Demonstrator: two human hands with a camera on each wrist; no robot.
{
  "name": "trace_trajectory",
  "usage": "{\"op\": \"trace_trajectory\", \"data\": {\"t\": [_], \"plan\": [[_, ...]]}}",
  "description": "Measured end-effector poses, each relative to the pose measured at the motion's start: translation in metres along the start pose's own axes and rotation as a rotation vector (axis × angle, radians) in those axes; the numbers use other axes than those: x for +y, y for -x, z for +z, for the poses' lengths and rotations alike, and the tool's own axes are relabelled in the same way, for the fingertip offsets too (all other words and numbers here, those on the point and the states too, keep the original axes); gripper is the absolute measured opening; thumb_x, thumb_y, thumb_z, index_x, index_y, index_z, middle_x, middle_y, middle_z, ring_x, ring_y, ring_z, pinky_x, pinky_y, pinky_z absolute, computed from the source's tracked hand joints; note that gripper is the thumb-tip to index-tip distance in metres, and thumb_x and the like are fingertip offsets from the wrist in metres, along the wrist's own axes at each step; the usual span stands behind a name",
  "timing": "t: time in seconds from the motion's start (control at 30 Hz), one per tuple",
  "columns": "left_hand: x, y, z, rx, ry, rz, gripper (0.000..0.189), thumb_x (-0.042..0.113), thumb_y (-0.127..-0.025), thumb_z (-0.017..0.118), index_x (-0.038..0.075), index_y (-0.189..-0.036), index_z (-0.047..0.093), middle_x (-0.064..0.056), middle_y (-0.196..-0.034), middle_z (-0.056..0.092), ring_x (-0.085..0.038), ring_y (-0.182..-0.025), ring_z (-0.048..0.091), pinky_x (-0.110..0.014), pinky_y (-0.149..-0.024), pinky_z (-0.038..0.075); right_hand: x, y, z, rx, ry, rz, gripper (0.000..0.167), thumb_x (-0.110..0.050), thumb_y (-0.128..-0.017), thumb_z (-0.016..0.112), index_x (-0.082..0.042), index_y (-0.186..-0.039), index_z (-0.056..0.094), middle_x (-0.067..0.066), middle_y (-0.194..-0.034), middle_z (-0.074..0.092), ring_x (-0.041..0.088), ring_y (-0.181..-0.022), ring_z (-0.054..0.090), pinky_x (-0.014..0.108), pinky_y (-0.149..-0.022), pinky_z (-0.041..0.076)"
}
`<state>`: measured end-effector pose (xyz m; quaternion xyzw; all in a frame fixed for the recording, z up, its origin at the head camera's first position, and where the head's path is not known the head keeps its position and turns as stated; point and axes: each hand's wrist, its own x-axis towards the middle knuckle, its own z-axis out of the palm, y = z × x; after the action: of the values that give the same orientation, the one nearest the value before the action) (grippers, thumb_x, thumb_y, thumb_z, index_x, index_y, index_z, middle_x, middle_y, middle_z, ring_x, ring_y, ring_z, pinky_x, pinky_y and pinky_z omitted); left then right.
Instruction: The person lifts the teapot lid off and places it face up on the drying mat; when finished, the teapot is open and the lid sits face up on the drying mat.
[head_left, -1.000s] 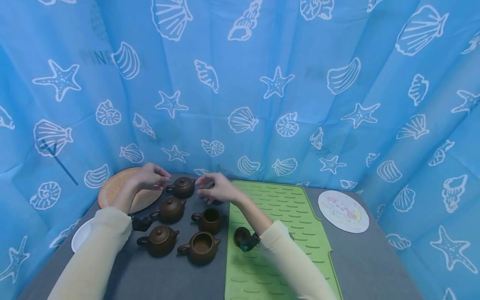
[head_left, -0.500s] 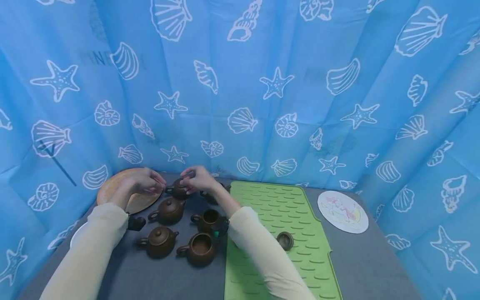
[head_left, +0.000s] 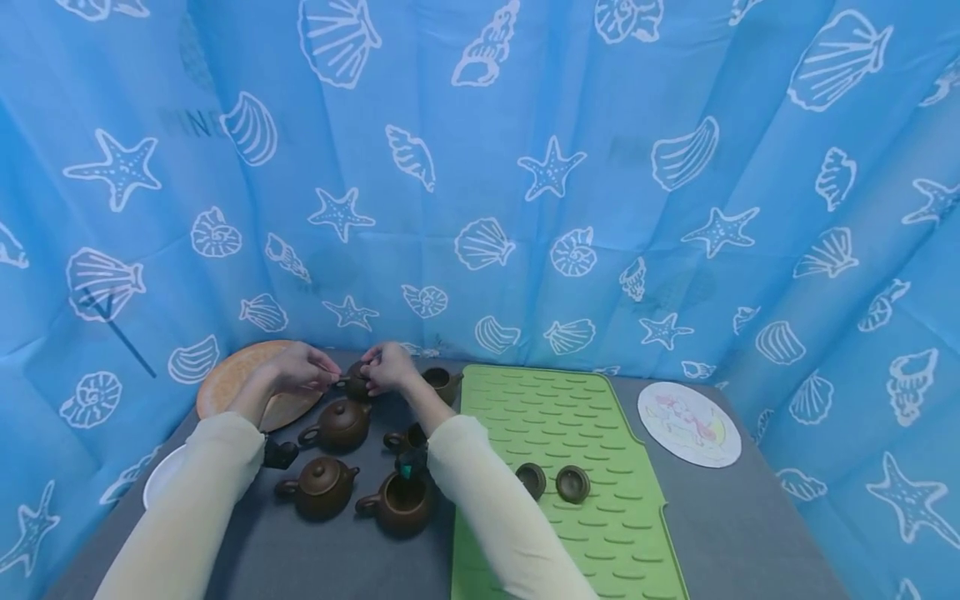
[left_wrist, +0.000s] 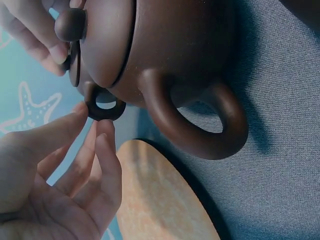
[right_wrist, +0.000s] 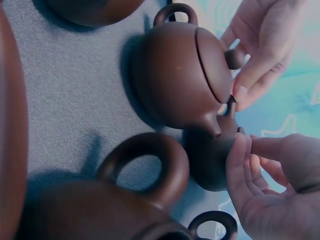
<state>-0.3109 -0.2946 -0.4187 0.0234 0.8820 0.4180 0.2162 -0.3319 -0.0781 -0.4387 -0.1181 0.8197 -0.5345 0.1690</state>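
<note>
Far brown teapot (right_wrist: 207, 162), its handle (left_wrist: 113, 114) pinched by my left hand (head_left: 300, 368), its lid knob (left_wrist: 66, 63) by my right hand (head_left: 390, 368)

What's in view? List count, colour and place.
Left-column teapots: three, brown, left; farthest held.
Open teapots: three, brown, next column over.
Mat: one, green, right of the teapots.
Lid-like rounds: two visible, brown, on the mat.
Round board: one, orange-tan, far left.
Dish: one, white, near left, partly hidden.
Illustrated disc: one, mostly white, right of the mat.
Table: one, grey, beneath the mat.
Curtain: one, blue with white sea shapes, behind.
Wrist devices: two, black, one per wrist.
Sleeves: two, cream, on the forearms.
Left hand: one, bare, pinching the farthest teapot's handle.
Right hand: one, bare, pinching its lid.
</note>
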Motion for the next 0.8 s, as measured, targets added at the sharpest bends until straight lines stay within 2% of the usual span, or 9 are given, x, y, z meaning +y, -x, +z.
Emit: {"op": "trace_trajectory", "data": {"t": [0.2, 0.4, 0.67, 0.8], "plan": [[0.001, 0.001, 0.001, 0.019, -0.012, 0.004, 0.031, 0.009, -0.108, 0.060, -0.010, -0.131, 0.069, -0.021, -0.117, 0.075, -0.022, -0.099, 0.069, -0.047, -0.096, 0.063, -0.001, 0.001, 0.008, 0.070, 0.070, 0.016, 0.014, -0.004, -0.107, 0.066, -0.001, -0.119, 0.072, 0.001, -0.078, 0.058, 0.013, -0.065, 0.060, 0.034, -0.068, 0.065], [0.001, 0.002, 0.003, 0.033, -0.013, -0.004, 0.031, 0.009, -0.108, 0.061, -0.009, -0.131, 0.069, -0.023, -0.119, 0.075, -0.024, -0.101, 0.070, -0.048, -0.097, 0.063, 0.001, 0.003, 0.006, 0.076, 0.027, -0.005, 0.014, -0.007, -0.109, 0.064, -0.001, -0.119, 0.071, 0.002, -0.082, 0.058, 0.013, -0.068, 0.061, 0.030, -0.065, 0.063], [-0.004, -0.001, 0.003, 0.040, 0.013, 0.008, 0.031, 0.011, -0.110, 0.061, -0.009, -0.133, 0.069, -0.022, -0.120, 0.074, -0.024, -0.103, 0.069, -0.048, -0.100, 0.063, 0.003, 0.006, -0.009, 0.028, -0.054, -0.092, 0.017, -0.009, -0.109, 0.064, 0.003, -0.120, 0.070, 0.000, -0.083, 0.059, 0.010, -0.067, 0.061, 0.030, -0.068, 0.065], [-0.010, -0.002, 0.003, 0.040, 0.026, 0.034, 0.033, 0.012, -0.110, 0.061, -0.009, -0.134, 0.069, -0.018, -0.116, 0.074, -0.021, -0.098, 0.067, -0.042, -0.093, 0.063, 0.005, 0.011, -0.018, -0.016, -0.077, -0.103, 0.018, -0.009, -0.108, 0.065, 0.003, -0.120, 0.070, -0.001, -0.085, 0.059, 0.011, -0.068, 0.062, 0.033, -0.071, 0.066]]}}
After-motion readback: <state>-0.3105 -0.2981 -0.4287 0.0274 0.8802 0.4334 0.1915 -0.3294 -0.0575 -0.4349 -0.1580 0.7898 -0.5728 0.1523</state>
